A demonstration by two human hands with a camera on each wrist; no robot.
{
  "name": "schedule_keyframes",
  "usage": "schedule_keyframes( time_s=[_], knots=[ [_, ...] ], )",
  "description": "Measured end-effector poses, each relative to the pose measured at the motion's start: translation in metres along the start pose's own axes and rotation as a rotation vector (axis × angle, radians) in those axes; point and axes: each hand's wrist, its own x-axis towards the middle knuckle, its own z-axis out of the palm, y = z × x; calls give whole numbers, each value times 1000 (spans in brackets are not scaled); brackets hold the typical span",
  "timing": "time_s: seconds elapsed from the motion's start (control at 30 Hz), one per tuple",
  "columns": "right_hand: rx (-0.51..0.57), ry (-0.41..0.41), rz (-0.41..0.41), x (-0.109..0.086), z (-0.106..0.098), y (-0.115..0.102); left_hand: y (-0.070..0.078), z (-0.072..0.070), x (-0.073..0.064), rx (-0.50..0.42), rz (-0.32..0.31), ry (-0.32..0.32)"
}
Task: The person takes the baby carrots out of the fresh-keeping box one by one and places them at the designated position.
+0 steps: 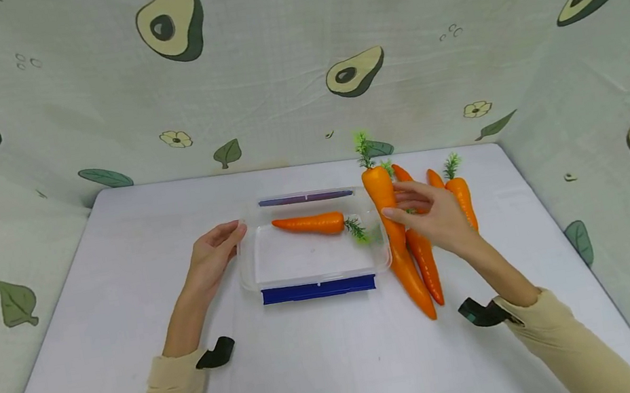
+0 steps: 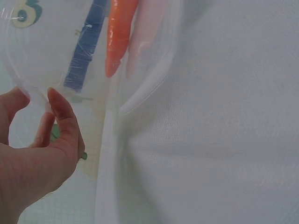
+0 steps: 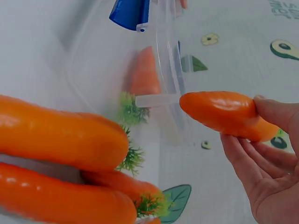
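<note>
A clear plastic container (image 1: 313, 262) sits mid-table, with one orange carrot (image 1: 319, 224) lying inside near its back wall, leaves to the right. My left hand (image 1: 214, 252) pinches the container's left rim between thumb and fingers; the left wrist view shows this hand (image 2: 51, 135) at the clear edge. Beside the container's right side, my right hand (image 1: 432, 214) grips another carrot (image 1: 378, 188), green leaves pointing away from me. In the right wrist view, thumb and fingers hold this carrot (image 3: 219, 109) near the container wall. Two long carrots (image 1: 425, 268) lie below it, partly overlapped.
More carrots lie behind and right of my right hand, one with a leafy top (image 1: 461, 197). Blue latches (image 1: 319, 289) hang at the container's front and back. The white table (image 1: 318, 374) meets an avocado-print cloth (image 1: 274, 93) at the back and sides.
</note>
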Motion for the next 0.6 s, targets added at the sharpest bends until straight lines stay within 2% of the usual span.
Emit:
schedule_keyframes(
  time_s=[0.37,0.6],
  knots=[
    [-58,76,9,-18,-18,29,-2,-1,0,-8,5,-6],
    [-101,126,62,-33,-29,45,-2,-1,0,-9,-3,-13]
  ],
)
